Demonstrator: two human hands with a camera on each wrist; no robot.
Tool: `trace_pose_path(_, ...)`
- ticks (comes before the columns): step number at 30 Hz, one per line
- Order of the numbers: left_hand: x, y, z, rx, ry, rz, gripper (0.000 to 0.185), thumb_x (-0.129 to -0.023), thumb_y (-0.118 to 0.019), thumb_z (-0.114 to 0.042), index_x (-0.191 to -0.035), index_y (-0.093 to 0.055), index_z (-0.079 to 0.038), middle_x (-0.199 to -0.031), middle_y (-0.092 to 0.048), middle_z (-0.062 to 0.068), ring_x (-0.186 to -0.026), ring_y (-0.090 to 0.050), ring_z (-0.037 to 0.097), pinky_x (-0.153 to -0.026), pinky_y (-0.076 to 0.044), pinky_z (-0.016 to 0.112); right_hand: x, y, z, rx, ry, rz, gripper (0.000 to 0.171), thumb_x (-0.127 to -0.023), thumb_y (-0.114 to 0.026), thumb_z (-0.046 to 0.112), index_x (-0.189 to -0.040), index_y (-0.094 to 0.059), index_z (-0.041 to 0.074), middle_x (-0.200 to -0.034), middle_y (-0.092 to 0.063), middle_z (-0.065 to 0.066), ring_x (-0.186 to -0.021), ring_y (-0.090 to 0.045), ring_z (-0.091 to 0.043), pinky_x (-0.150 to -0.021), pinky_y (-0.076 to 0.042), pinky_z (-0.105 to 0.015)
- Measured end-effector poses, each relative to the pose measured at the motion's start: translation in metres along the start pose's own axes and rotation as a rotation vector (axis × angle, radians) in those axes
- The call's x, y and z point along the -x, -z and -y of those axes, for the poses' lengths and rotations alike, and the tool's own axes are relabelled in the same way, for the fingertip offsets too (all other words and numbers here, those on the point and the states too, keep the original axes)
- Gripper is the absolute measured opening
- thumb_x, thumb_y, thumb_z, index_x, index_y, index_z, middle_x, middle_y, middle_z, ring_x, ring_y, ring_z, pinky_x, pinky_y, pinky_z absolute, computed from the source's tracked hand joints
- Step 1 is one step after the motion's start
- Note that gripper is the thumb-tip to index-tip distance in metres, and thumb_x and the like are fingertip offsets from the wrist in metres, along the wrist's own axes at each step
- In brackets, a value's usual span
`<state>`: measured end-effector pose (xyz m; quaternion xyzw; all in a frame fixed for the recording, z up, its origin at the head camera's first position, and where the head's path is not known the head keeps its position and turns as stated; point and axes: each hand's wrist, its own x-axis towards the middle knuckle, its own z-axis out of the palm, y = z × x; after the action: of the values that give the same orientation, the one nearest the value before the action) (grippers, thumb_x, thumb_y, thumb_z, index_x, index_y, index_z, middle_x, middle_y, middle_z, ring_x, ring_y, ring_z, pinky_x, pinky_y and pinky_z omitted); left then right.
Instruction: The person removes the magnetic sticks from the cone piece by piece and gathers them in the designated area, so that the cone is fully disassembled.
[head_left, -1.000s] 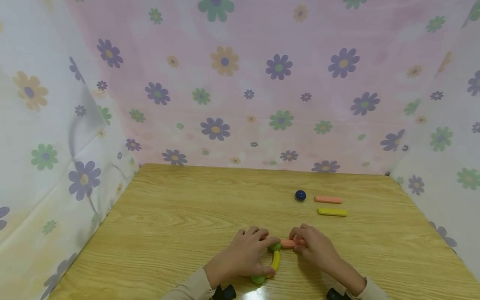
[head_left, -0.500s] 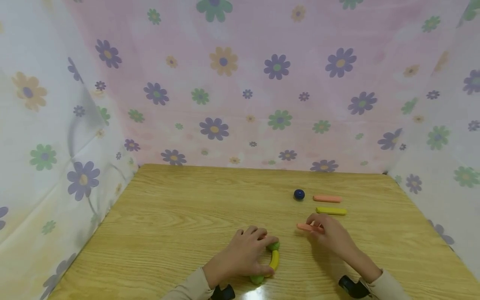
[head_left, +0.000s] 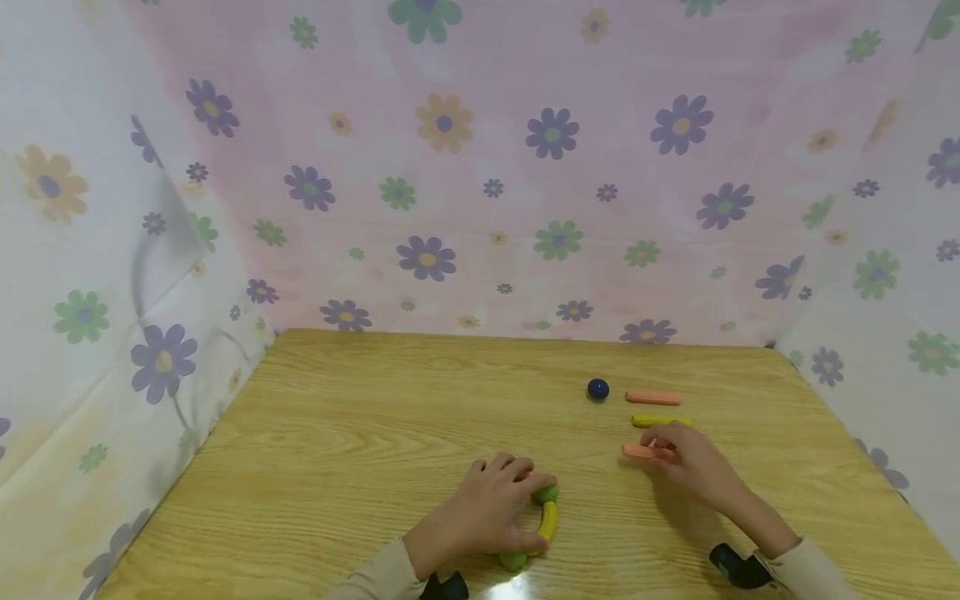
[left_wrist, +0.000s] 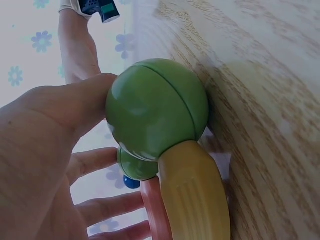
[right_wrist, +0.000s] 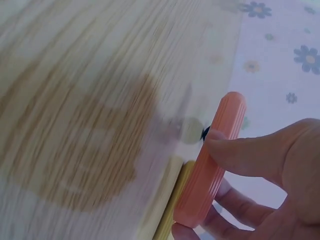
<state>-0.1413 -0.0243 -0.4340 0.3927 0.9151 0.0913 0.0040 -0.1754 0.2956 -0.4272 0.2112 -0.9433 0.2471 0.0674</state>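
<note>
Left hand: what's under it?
The left hand grips a curved yellow bar with a green ball at each end, lying on the table. The left wrist view shows an orange piece beside it; the head view hides this.

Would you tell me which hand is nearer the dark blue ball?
Right. The right hand lies just right of and nearer the camera than the blue ball; the left hand rests farther back toward the person.

A curved yellow ribbed plastic rod (head_left: 550, 522) with a glossy green ball (head_left: 547, 493) at its far end and another green ball (head_left: 513, 559) at its near end lies on the wooden surface (head_left: 360, 433), gripped by the left hand (head_left: 480, 512). A straight salmon-pink ribbed plastic stick (head_left: 643, 452) is pinched lengthwise in the right hand (head_left: 693, 462), just beside a straight yellow ribbed stick (head_left: 651, 421).
</note>
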Motion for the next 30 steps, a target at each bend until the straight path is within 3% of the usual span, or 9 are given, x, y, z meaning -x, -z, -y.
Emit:
trace_pose_path(12,0.000,-0.002,0.001,0.015,-0.009,-0.001,0.069,-0.080,-0.058,-0.067,-0.139,-0.045,-0.035,-0.128,-0.048,-0.006,-0.112,-0.044,0.014,-0.078,-0.044,0.040,0.000,0.007,-0.023,0.019,-0.020,0.052,0.019,-0.077,-0.077,0.005,-0.094,-0.069,0.009,-0.085,-0.062,0.001,-0.074,-0.056,-0.015,-0.060,-0.046,-0.033)
trace_pose_path(20,0.001,-0.002,0.001,0.025,-0.003,0.001,0.068,-0.081,-0.059,-0.065,-0.139,-0.045,-0.034,-0.129,-0.048,-0.005,-0.112,-0.044,0.014,-0.079,-0.043,0.040,0.000,0.006,-0.036,0.037,-0.041,0.043,0.015,-0.078,-0.074,0.001,-0.092,-0.070,0.007,-0.084,-0.063,-0.001,-0.073,-0.057,-0.018,-0.060,-0.048,-0.036)
trace_pose_path(30,0.001,-0.004,-0.003,-0.034,0.012,0.005,0.071,-0.084,-0.053,-0.066,-0.145,-0.039,-0.033,-0.134,-0.045,0.000,-0.114,-0.043,0.017,-0.074,-0.042,0.038,-0.003,0.007,-0.041,0.060,0.000,-0.010,0.013,-0.080,-0.069,-0.004,-0.087,-0.069,0.007,-0.079,-0.061,-0.002,-0.067,-0.053,-0.015,-0.055,-0.044,-0.030)
